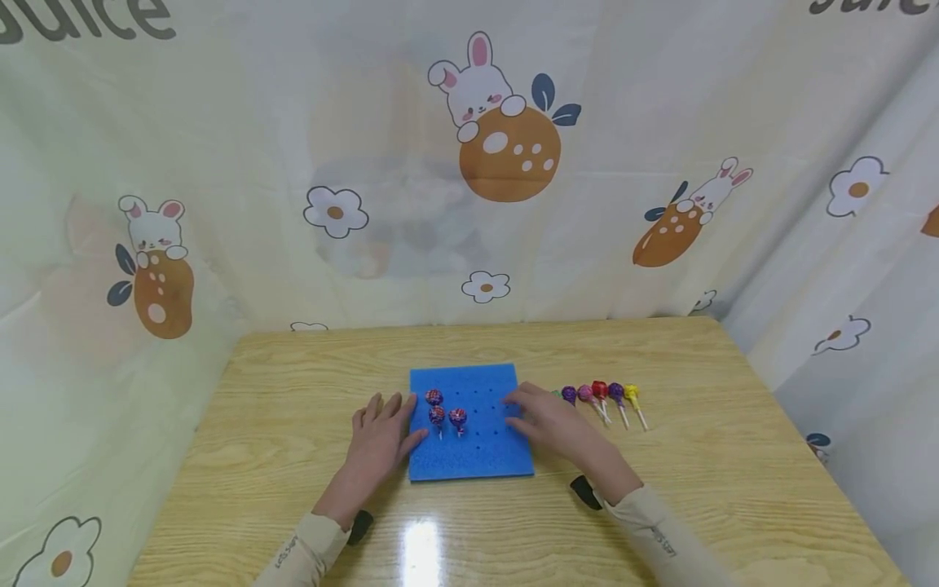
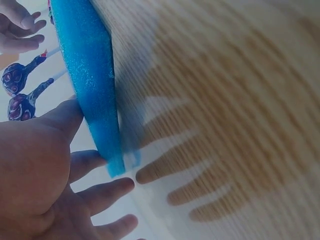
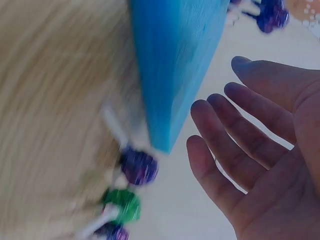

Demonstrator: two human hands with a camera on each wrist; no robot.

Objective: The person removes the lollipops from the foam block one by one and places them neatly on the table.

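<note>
A blue foam board [image 1: 471, 462] with rows of small holes lies flat on the wooden table. Three lollipops with red, white and dark blue wrappers stand in its left part; one is the front left lollipop [image 1: 437, 415]. My left hand [image 1: 376, 444] rests at the board's left side, fingers spread, with the thumb and index finger at its edge. Over the right side of the board my right hand [image 1: 561, 424] hovers with loosely bent fingers and nothing in its grasp. In the right wrist view, a gap shows between its fingers [image 3: 204, 117] and the foam.
Right of the board, a row of loose lollipops lies on the table [image 1: 308, 456], among them a yellow lollipop [image 1: 632, 393] and a red lollipop [image 1: 600, 389]. The right hand partly hides this row. A patterned curtain [image 1: 396, 106] hangs behind the table.
</note>
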